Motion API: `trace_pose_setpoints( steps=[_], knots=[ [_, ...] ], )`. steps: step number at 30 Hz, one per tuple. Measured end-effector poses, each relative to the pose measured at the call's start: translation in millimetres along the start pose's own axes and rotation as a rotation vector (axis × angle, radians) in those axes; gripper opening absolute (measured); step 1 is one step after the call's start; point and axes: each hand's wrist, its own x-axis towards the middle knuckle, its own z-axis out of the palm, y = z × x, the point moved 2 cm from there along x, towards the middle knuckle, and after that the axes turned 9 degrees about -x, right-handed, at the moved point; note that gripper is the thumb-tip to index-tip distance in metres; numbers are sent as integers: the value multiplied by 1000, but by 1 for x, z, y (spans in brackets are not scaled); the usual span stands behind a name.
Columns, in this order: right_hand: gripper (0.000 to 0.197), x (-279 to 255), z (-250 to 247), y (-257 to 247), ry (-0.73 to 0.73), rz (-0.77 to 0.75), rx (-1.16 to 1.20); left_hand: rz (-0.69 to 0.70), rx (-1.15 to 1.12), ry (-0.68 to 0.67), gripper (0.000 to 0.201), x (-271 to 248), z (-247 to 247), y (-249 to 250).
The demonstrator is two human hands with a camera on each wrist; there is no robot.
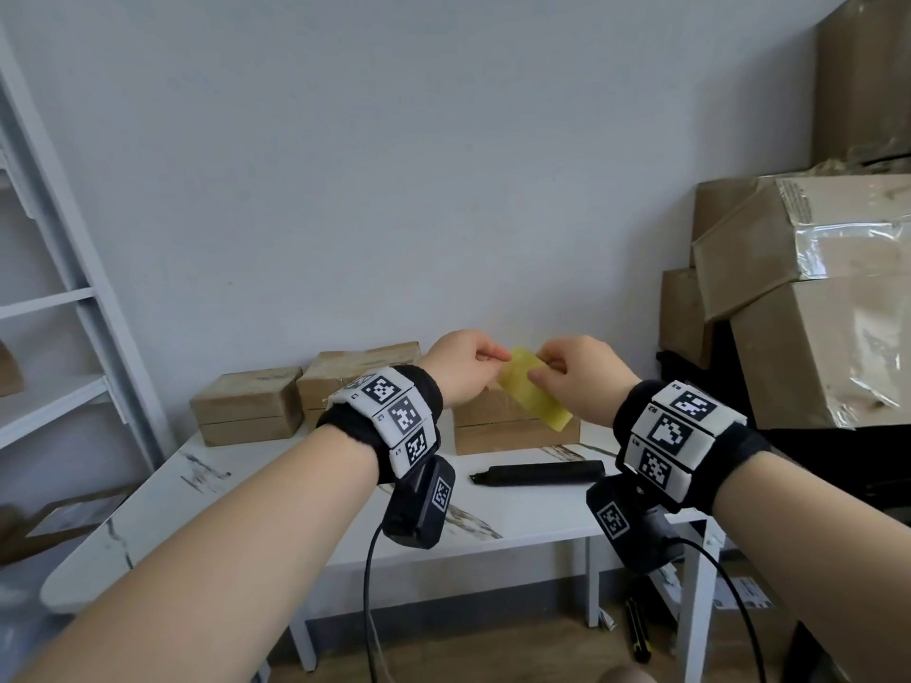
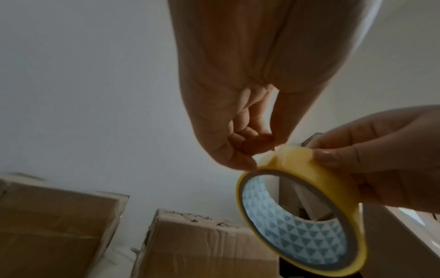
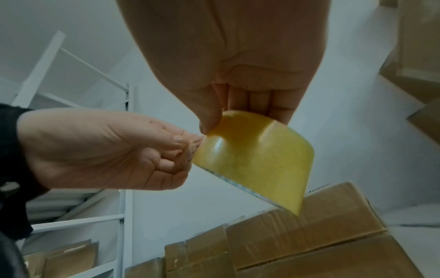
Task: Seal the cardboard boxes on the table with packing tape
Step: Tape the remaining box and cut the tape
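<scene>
Both hands [image 1: 463,359] [image 1: 581,377] pinch the tape roll [image 1: 535,394] — fingers [image 2: 240,161] curled, seemingly picking its end.

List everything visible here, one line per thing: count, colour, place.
yellow packing tape roll: one, yellow, held in the air above the table
small cardboard boxes: at least three, brown, along the table's back edge
long black tool: one, black, on the table in front of the boxes
marbled white table: one, white, against the wall
large taped cardboard boxes: several, brown, stacked at right
white shelf unit: one, white, at left
left hand: pinches the tape's loose end
right hand: grips the roll
</scene>
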Motion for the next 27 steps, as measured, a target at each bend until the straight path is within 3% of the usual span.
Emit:
trace_pose_setpoints(
  steps=[12,18,22,27],
  knots=[
    [25,1,0,6,-8,-5,9,51,157,79,8,6,3,-6],
    [27,7,3,11,15,40,-2,154,198,103,11,7,9,-3],
    [18,9,8,13,-14,79,-24,158,231,137,25,8,13,-6],
    [38,8,10,17,-29,63,-17,162,126,68,26,5,11,-2]
  ],
)
